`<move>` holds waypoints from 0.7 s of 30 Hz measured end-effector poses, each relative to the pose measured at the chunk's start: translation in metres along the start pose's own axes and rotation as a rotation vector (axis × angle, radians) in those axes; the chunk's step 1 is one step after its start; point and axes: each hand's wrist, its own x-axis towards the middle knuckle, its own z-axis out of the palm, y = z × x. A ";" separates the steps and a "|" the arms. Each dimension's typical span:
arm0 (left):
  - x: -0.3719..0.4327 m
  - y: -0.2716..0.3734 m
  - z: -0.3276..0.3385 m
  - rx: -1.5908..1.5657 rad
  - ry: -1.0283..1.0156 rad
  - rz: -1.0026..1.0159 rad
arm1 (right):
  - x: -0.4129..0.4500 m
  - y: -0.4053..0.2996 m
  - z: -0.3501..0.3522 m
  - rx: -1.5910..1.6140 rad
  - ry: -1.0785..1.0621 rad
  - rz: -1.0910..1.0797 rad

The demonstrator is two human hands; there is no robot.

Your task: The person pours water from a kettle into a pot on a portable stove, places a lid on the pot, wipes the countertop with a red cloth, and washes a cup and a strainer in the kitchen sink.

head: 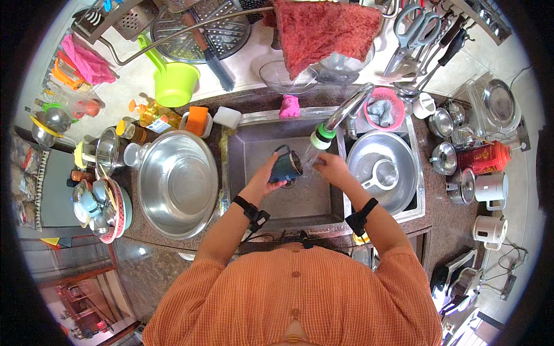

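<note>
My left hand [262, 176] grips a dark blue mug [285, 168], tilted with its mouth to the right, above the sink basin [285, 203]. Water [308, 158] streams from the green-ringed head of the faucet [322, 136] beside the mug's mouth. In that stream are the fingers of my right hand [332, 168], bent and partly hidden by water and blur. Whether they pinch anything small I cannot make out. Beneath the mug the sink drain [289, 184] partly shows.
A large steel basin [149, 203] stands left of the sink. To the right, a metal bowl [404, 190] holds a white-handled strainer [384, 175]. Behind are a pink basket [400, 97], an orange sponge [197, 121] and a white sponge [227, 117]. A red cloth [326, 34] hangs overhead.
</note>
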 end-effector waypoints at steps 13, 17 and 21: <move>-0.008 0.001 0.032 0.186 0.077 0.344 | 0.024 0.014 0.042 0.675 -0.184 0.861; -0.015 0.003 0.027 0.308 0.086 0.584 | 0.004 0.014 0.030 0.824 -0.173 0.801; -0.014 -0.009 0.029 -0.199 0.105 0.281 | -0.005 -0.008 0.028 0.975 0.043 0.593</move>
